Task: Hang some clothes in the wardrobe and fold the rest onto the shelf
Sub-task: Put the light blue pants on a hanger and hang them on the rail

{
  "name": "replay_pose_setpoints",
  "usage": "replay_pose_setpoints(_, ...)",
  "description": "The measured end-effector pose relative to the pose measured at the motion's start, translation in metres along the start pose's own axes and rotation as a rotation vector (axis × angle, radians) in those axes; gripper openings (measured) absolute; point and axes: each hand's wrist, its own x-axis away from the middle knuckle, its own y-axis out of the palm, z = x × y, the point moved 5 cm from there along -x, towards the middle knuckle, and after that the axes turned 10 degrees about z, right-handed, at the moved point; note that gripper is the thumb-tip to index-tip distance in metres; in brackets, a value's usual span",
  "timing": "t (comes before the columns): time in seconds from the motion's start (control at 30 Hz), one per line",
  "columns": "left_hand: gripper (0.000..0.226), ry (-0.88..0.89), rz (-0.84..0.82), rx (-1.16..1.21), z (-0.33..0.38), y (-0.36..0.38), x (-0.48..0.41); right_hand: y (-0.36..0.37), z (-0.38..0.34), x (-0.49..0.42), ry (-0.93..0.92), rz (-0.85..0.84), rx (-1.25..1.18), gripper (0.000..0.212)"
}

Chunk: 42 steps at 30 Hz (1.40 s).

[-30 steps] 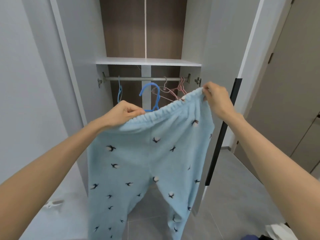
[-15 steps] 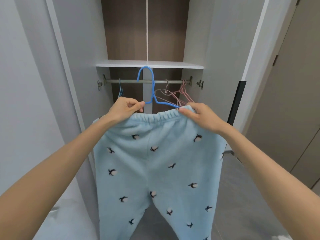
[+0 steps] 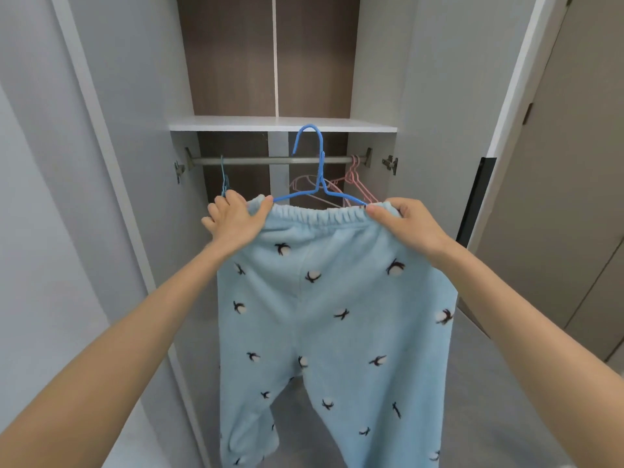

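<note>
Light blue fleece trousers (image 3: 324,315) with a dark bird pattern hang in front of the open wardrobe. My left hand (image 3: 234,219) grips the left end of the elastic waistband, my right hand (image 3: 405,221) pinches the right end. A blue wire hanger (image 3: 319,184) sits inside the waistband, its shoulders running to both hands. Its hook rises in front of the metal rail (image 3: 256,160) and just under the white shelf (image 3: 280,124), not hooked on the rail.
Pink hangers (image 3: 358,184) hang at the rail's right end, a blue one (image 3: 223,184) at its left end. White wardrobe doors (image 3: 111,184) stand open on both sides. A door with a black edge (image 3: 472,201) is on the right. Grey floor lies below.
The trousers and hanger have moved forward toward the rail and to the right. My hands have spread to the waistband's ends, and the hook now stands in front of the rail.
</note>
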Motion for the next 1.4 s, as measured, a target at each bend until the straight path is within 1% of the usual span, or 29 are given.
replay_pose_setpoints(0.07, 0.062, 0.089, -0.044, -0.014, 0.002, 0.009, -0.019, 0.009, -0.004, -0.012, -0.025, 0.010, 0.003, 0.057)
replay_pose_setpoints(0.13, 0.056, 0.177, -0.080, -0.043, 0.005, 0.016, -0.034, 0.019, -0.005, -0.024, -0.048, 0.014, 0.015, 0.059)
replay_pose_setpoints(0.2, 0.046, 0.197, -0.084, -0.071, 0.008, 0.023, -0.050, 0.028, -0.004, -0.035, -0.061, 0.018, 0.031, 0.057)
replay_pose_setpoints(0.27, 0.036, 0.201, -0.074, -0.047, 0.011, 0.029, -0.066, 0.036, 0.000, -0.044, -0.070, 0.011, 0.036, 0.054)
replay_pose_setpoints(0.33, 0.029, 0.190, -0.054, 0.006, 0.015, 0.034, -0.085, 0.044, 0.004, -0.049, -0.080, -0.009, 0.042, 0.046)
replay_pose_setpoints(0.43, 0.027, 0.163, -0.062, 0.090, 0.020, 0.047, -0.114, 0.058, 0.012, -0.056, -0.079, -0.070, 0.076, 0.028)
replay_pose_setpoints(0.5, 0.025, 0.195, -0.111, 0.174, 0.025, 0.062, -0.124, 0.067, 0.014, -0.062, -0.068, -0.112, 0.059, 0.023)
replay_pose_setpoints(0.57, 0.026, 0.233, -0.201, 0.319, 0.032, 0.082, -0.125, 0.077, 0.021, -0.071, -0.045, -0.141, 0.000, 0.025)
replay_pose_setpoints(0.63, 0.032, 0.280, -0.332, 0.381, 0.040, 0.104, -0.118, 0.089, 0.033, -0.081, 0.013, -0.153, -0.061, 0.032)
replay_pose_setpoints(0.7, 0.037, 0.309, -0.402, 0.371, 0.043, 0.124, -0.110, 0.104, 0.050, -0.094, 0.115, -0.158, -0.147, 0.043)
replay_pose_setpoints(0.77, 0.040, 0.269, -0.409, 0.398, 0.041, 0.140, -0.109, 0.116, 0.069, -0.108, 0.209, -0.135, -0.219, 0.048)
replay_pose_setpoints(0.83, 0.043, 0.205, -0.448, 0.430, 0.035, 0.158, -0.111, 0.130, 0.087, -0.124, 0.275, -0.142, -0.281, 0.044)
replay_pose_setpoints(0.9, 0.044, 0.193, -0.506, 0.414, 0.027, 0.176, -0.118, 0.144, 0.097, -0.141, 0.326, -0.165, -0.326, 0.039)
replay_pose_setpoints(1.0, 0.047, 0.170, -0.551, 0.423, 0.024, 0.197, -0.133, 0.161, 0.105, -0.173, 0.395, -0.205, -0.480, 0.028)
replay_pose_setpoints(1.07, 0.048, 0.133, -0.534, 0.449, 0.026, 0.207, -0.146, 0.172, 0.105, -0.197, 0.430, -0.246, -0.587, 0.025)
replay_pose_setpoints(1.2, 0.048, 0.042, -0.495, 0.428, 0.024, 0.227, -0.176, 0.197, 0.112, -0.247, 0.518, -0.284, -0.706, 0.019)
replay_pose_setpoints(1.33, 0.047, -0.030, -0.430, 0.444, 0.019, 0.247, -0.195, 0.223, 0.134, -0.288, 0.620, -0.290, -0.773, 0.025)
replay_pose_setpoints(1.4, 0.047, -0.050, -0.424, 0.457, 0.015, 0.257, -0.199, 0.235, 0.141, -0.304, 0.645, -0.306, -0.820, 0.023)
